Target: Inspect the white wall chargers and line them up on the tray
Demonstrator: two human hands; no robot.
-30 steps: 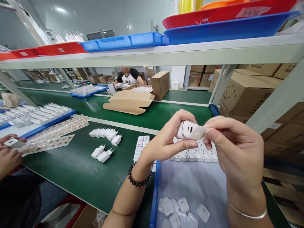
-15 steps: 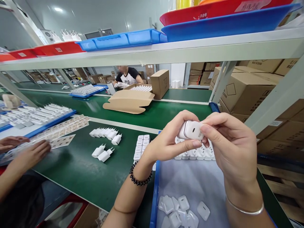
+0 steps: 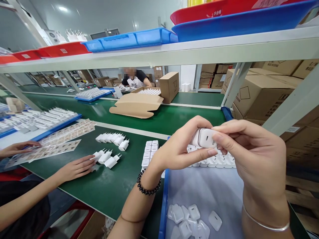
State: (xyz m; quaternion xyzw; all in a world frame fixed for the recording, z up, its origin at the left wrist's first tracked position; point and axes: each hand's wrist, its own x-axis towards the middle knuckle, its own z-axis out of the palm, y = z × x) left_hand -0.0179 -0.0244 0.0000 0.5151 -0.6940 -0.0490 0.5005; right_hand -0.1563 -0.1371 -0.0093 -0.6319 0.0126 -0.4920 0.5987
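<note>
My left hand (image 3: 180, 149) grips a white charger plug (image 3: 204, 137) between thumb and fingers, its oval port facing me. My right hand (image 3: 251, 156) is closed against the charger's right side, thumb and forefinger pressing on its face. Both hands hover above a blue tray (image 3: 163, 202) holding a row of white chargers (image 3: 214, 161) at the back and a heap of clear protective films (image 3: 191, 220) at the front.
A green conveyor belt (image 3: 82, 186) carries loose white chargers (image 3: 109, 159) and label sheets (image 3: 57, 139). A co-worker's hand (image 3: 77, 167) at the left rests by those chargers. Cardboard boxes (image 3: 251, 94) stand at the right. A shelf (image 3: 174, 54) with red and blue trays hangs overhead.
My right fingers pressed a clear film onto the charger's face and now lie flat on it. The co-worker's hand moved right along the belt, beside the loose chargers.
</note>
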